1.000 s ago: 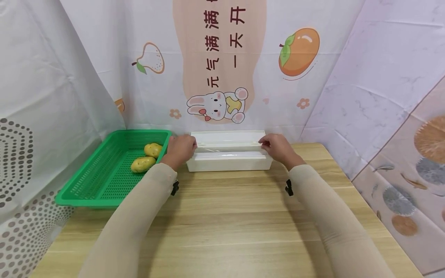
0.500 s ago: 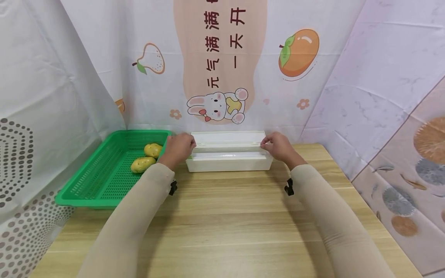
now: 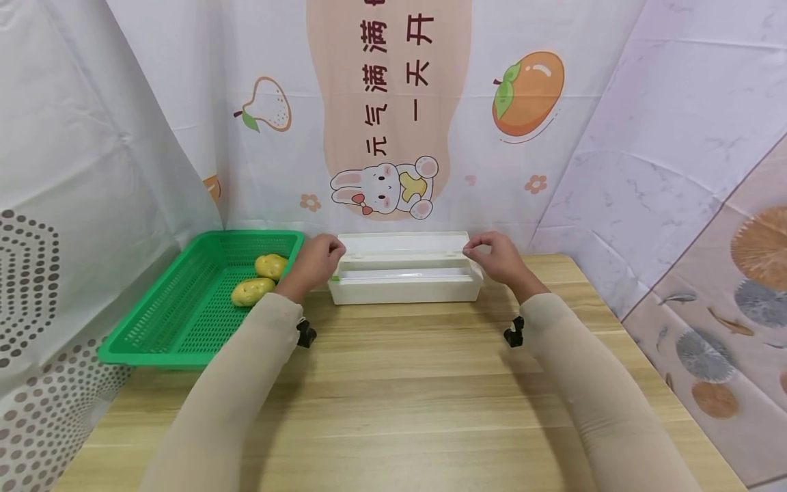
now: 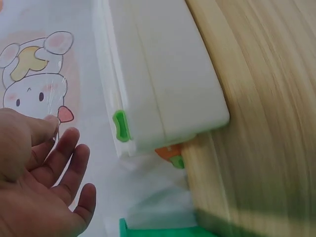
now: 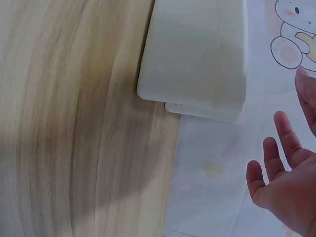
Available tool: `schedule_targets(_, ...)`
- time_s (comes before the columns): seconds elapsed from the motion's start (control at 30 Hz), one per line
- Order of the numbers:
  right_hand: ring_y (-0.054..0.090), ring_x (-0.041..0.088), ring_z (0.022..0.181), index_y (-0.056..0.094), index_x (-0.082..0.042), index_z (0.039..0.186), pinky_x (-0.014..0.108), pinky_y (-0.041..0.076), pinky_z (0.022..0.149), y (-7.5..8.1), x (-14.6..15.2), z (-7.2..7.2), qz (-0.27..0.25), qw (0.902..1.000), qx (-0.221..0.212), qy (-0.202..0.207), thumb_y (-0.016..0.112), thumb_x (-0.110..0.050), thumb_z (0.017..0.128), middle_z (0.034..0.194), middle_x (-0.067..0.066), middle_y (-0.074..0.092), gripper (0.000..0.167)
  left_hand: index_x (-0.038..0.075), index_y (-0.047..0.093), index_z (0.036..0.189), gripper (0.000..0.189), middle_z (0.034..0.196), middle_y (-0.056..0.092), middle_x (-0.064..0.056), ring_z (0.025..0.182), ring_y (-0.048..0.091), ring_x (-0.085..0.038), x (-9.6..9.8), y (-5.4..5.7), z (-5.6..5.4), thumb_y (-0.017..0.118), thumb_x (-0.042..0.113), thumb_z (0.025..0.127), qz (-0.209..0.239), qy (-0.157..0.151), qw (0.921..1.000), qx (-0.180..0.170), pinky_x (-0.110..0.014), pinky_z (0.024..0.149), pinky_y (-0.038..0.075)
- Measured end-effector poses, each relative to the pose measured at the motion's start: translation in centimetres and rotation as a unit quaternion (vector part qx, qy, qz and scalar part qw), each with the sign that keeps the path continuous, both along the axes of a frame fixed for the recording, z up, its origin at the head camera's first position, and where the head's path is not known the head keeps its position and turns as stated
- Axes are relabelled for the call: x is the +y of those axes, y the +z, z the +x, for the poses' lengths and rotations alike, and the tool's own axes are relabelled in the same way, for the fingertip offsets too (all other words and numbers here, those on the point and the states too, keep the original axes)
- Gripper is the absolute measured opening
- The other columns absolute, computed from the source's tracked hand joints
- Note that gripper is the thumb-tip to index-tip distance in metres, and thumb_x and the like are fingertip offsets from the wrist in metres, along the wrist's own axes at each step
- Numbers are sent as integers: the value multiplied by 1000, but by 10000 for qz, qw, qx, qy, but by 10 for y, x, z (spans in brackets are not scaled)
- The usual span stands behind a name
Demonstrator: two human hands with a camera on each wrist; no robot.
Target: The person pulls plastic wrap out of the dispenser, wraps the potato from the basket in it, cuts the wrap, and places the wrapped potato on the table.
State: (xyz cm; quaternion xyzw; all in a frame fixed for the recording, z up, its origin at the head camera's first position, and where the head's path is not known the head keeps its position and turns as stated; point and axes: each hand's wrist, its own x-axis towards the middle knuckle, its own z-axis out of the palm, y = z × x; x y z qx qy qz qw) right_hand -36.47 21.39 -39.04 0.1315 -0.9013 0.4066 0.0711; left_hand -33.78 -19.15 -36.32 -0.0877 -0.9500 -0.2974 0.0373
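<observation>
While both hands work at the film dispenser (image 3: 406, 294), head view first: dispenser at the far edge of the desk (image 3: 393, 396), by the printed sheet (image 3: 277, 41), its lid (image 3: 402, 242) tipped back and a white roll (image 3: 406, 275) showing inside. Left hand (image 3: 317, 261) at one end, right hand (image 3: 493, 258) at the other, thumbs and index fingers drawn together. Change over the last second: fingertips slightly farther apart, the dispenser's left end uncovered, dispenser itself unmoved. My reading: film is being drawn taut and clear of the box. To the left, a green plastic basket (image 3: 154, 358) holds two potatoes, one potato (image 3: 252, 292) nearer, the other (image 3: 270, 265) behind it; neither is touched.

Left wrist view: a green tab (image 4: 121, 126) sits at the dispenser's end. Left grip closed to a pinch on clear film (image 4: 52, 98), which shows as faint streaks; other fingers loosely spread, apart from the box.

Right wrist view: dispenser's other end over the desk edge, hand apart from it. Grip partly cut off; by its pinch in the head view, I judge it has the film's opposite corner, though no film can be made out here.
</observation>
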Motion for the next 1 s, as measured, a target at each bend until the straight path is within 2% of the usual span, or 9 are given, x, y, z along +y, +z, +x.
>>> schedule_targets(0.17, 52, 34, 133, 73, -5, 105, 55, 36, 116, 2, 0, 2, -337, 9993, -134, -34, 69, -24, 101, 129, 15, 65, 20, 2, 63, 122, 29, 106, 62, -16, 95, 56, -28, -1, -5, 0, 48, 25, 111, 780, 68, 9969, -5, -41, 87, 50)
schedule_targets(0.4, 49, 32, 138, 72, -5, 105, 56, 32, 119, 8, 0, 4, -662, 9976, -152, -107, 69, -25, 101, 136, 14, 64, 21, 0, 61, 127, 35, 124, 61, -24, 105, 54, -29, -2, -4, -2, 47, 29, 112, 1552, 208, 9873, -280, -43, 93, 48)
schedule_targets(0.57, 45, 33, 142, 72, -4, 106, 56, 27, 123, 10, 1, 5, -782, 9968, -86, -120, 69, -27, 101, 138, 13, 63, 23, 1, 60, 130, 37, 127, 61, -25, 105, 54, -29, -2, -1, -2, 47, 30, 112, 1603, 256, 9864, -269, -42, 92, 49)
schedule_targets(0.83, 46, 34, 142, 71, -3, 105, 57, 26, 123, 15, 3, 5, -913, 9958, 59, -61, 70, -28, 100, 138, 15, 61, 26, -1, 61, 129, 39, 114, 62, -16, 102, 58, -30, -2, 12, 2, 47, 31, 111, 1493, 286, 9883, -104, -44, 89, 51)
schedule_targets(1.0, 45, 34, 142, 71, -5, 104, 58, 25, 124, 22, 4, 6, -905, 9957, 122, -144, 71, -28, 99, 140, 13, 60, 24, 0, 62, 128, 38, 121, 62, -19, 108, 58, -31, -3, 17, 3, 47, 30, 111, 1422, 230, 9896, 1, -47, 94, 51)
